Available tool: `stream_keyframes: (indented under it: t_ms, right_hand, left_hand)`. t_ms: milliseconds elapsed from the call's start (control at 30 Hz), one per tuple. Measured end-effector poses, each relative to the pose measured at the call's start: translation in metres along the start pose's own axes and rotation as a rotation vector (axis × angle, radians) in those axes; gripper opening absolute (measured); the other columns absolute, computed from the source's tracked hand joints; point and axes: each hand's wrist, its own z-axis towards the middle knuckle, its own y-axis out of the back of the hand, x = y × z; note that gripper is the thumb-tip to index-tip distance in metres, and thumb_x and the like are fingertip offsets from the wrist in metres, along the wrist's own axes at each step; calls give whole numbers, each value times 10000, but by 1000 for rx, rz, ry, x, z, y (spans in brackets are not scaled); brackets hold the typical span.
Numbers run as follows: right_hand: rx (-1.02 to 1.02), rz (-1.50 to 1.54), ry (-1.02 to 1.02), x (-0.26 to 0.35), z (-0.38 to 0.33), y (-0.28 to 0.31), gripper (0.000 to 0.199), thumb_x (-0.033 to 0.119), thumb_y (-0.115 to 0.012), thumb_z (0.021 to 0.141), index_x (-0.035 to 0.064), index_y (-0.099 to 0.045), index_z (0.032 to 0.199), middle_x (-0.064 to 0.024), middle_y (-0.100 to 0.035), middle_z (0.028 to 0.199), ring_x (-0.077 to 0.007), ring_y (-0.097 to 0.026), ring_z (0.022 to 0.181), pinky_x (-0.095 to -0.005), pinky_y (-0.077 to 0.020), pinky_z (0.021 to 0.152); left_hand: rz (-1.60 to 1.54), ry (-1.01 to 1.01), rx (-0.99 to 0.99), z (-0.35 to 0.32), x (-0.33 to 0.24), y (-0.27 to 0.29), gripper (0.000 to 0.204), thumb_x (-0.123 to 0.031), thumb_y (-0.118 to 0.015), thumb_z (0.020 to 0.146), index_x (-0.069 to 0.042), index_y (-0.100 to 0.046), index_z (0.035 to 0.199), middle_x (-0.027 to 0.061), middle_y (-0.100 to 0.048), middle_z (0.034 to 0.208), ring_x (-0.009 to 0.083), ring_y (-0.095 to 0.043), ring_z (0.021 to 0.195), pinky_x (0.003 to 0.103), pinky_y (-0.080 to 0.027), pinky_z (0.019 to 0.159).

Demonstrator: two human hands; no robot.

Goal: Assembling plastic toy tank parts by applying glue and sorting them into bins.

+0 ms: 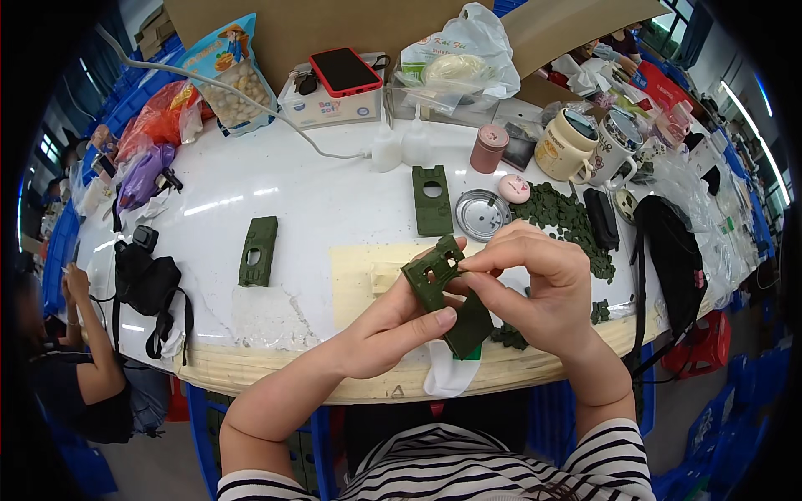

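Note:
My left hand (386,332) holds a dark green molded plastic part (470,328), a long hollow shell with cut-out openings, tilted above the table's near edge. At the shell's upper end, the thumb and forefinger of my right hand (541,288) are pinched together beside an opening. Whatever lies between those fingertips is too small to make out. Two similar green shells, each with an oval hole, lie on the table: one (433,220) beyond my hands, another (264,232) farther left. Many small green pieces (555,213) are heaped right of a round metal tin (483,215).
Two mugs (565,144), a pink canister (489,149) and a black case (601,219) stand or lie behind the heap. A black bag (672,267) hangs over the right edge. A white cable (251,104) crosses the back. At far left sits another person (83,367).

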Motion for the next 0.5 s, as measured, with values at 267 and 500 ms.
stream_keyframes:
  t_ms: [267, 500]
  right_hand:
    - [69, -7, -117, 6, -1, -1, 92, 15, -730, 721, 25, -684, 800, -43, -650, 762, -148, -552, 659, -273, -464, 666]
    - [139, -68, -100, 0, -3, 1, 118, 31, -742, 689, 55, -667, 777, -58, -539, 998, -164, -492, 956, -286, -391, 856]
  left_hand:
    - [49, -56, -7, 2, 5, 0, 654, -170, -479, 971, -30, -102, 1487, 123, -403, 1370, 210, -398, 1289, 390, -314, 1073]
    - [91, -21, 91, 3, 6, 4, 624, -127, -452, 989, -23, -89, 1485, 91, -340, 1390, 157, -349, 1281, 346, -296, 1065]
